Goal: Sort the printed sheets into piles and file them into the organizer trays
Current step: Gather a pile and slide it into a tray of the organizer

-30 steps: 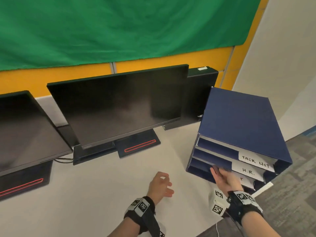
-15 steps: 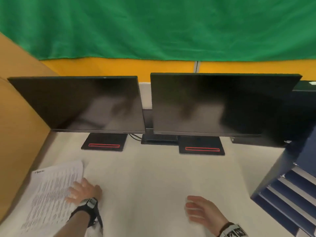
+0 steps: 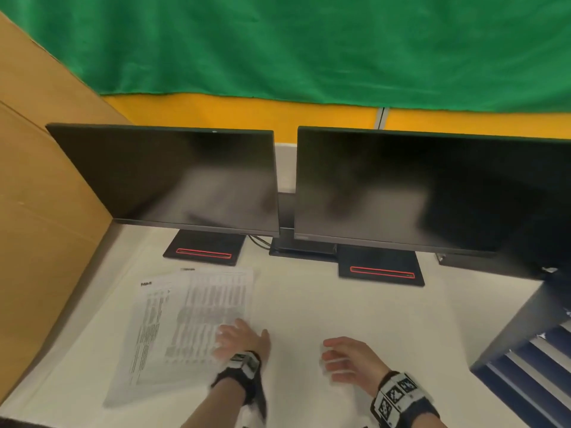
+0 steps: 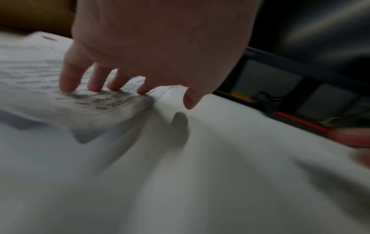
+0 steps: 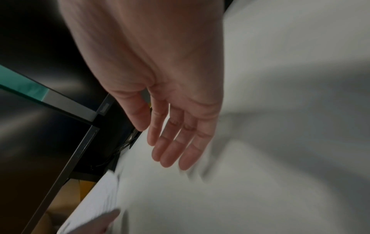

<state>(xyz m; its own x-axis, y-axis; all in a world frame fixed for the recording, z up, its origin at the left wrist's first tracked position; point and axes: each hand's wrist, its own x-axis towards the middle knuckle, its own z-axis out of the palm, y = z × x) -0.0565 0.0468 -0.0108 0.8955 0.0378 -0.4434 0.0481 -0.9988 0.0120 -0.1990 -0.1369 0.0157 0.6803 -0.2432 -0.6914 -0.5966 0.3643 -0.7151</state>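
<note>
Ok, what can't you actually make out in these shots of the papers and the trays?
- Printed sheets: text unreadable in the head view, motion blur; blurred in the left wrist view too.
- Organizer trays: cut off by the head view's right edge, labels out of frame.
- Sheet count under the left hand: cannot tell; pages overlap.

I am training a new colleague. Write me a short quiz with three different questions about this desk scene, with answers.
1. True or false: the right hand holds a sheet.
2. Which hand touches the printed sheets? A) left B) right C) both
3. Fill in: the blue organizer stands at the desk's ____ side.

Key:
1. False; it is empty, above the white desk.
2. A; the left hand has its fingers on the paper.
3. Right.
</note>
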